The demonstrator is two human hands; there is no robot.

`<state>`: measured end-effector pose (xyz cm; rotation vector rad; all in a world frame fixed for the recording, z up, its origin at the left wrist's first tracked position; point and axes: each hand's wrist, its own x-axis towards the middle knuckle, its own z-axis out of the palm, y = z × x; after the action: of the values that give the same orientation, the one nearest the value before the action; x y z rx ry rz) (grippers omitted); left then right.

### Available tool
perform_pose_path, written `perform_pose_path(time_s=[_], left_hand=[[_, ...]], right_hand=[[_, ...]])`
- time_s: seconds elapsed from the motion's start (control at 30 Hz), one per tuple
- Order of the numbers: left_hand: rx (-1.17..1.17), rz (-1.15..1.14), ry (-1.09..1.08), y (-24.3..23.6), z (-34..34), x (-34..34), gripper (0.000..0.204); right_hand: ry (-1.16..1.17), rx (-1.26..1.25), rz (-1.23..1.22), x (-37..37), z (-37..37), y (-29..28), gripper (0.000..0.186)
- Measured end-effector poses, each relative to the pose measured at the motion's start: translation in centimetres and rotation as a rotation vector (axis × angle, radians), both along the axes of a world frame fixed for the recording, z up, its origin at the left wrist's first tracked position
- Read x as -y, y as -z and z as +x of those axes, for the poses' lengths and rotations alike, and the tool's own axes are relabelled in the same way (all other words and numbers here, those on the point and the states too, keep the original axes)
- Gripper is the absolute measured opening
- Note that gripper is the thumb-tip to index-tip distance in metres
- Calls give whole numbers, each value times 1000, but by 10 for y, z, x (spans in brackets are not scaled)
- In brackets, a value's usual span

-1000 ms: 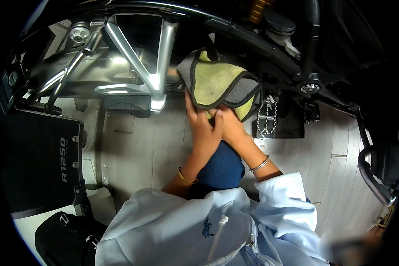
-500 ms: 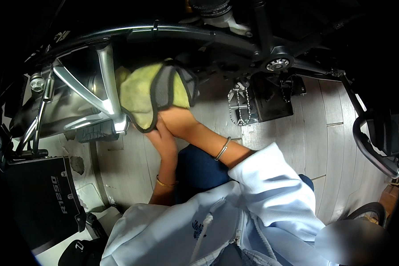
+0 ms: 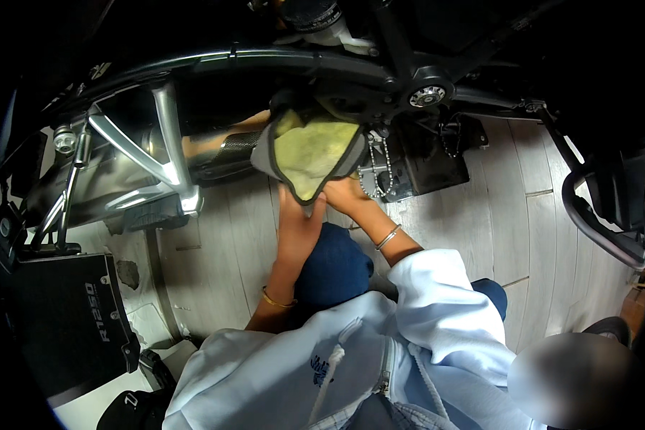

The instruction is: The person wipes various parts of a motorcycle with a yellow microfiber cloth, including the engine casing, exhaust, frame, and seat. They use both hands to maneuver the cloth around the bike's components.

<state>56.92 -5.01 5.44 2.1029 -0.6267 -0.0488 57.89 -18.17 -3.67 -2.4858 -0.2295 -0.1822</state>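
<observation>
A yellow-green microfibre cloth (image 3: 315,152) with grey panels and dark edging hangs in front of the motorcycle's exhaust pipe (image 3: 238,150), just left of the toothed footpeg (image 3: 380,168). My left hand (image 3: 299,221) is closed at the cloth's lower corner, fingertips partly behind it. My right hand (image 3: 344,195) grips the cloth from its lower right side, with most fingers hidden under the fabric. Whether the cloth presses on the pipe I cannot tell.
A silver bracket (image 3: 168,140) stands in front of the muffler (image 3: 86,179) on the left. Below it is a black side case (image 3: 72,315). A black guard bar (image 3: 588,229) curves at the right. Grey plank flooring (image 3: 466,236) lies beneath, with my knee (image 3: 331,269) above it.
Both hands and the cloth have moved right, from beside the silver bracket to near the footpeg. More of the exhaust pipe now shows. The cloth's folds have shifted.
</observation>
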Motion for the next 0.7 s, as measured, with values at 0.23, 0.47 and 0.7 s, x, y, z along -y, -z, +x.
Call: perform_pose_path(time_s=[0.23,0.47,0.7], left_hand=[[-25,-112,-11,-11,0,13,49],[56,-212,-251,-26,-3,7,71],[387,-65,-360,-55,-16,-9,79]], right_hand=[[-26,6,229,3,-11,-26,50],[-52,192,523,-29,-17,-71,40],[-183,296,810,-43,-18,-131,53]])
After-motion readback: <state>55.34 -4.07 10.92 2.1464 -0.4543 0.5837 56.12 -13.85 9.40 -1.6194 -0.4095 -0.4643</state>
